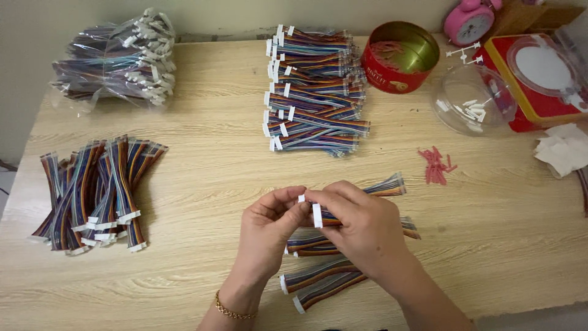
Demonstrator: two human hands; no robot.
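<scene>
My left hand and my right hand meet over the front middle of the wooden table. Together they pinch the white connector end of a multicoloured ribbon cable, which runs off to the right behind my right hand. A small white piece shows between my left fingertips. Beneath my hands lie a few loose ribbon cables with white connectors.
A pile of ribbon cables lies at the left, a bagged bundle at the back left, a tall stack at the back middle. A red round tin, clear bowl, red strips, tissue and pink clock sit at the right.
</scene>
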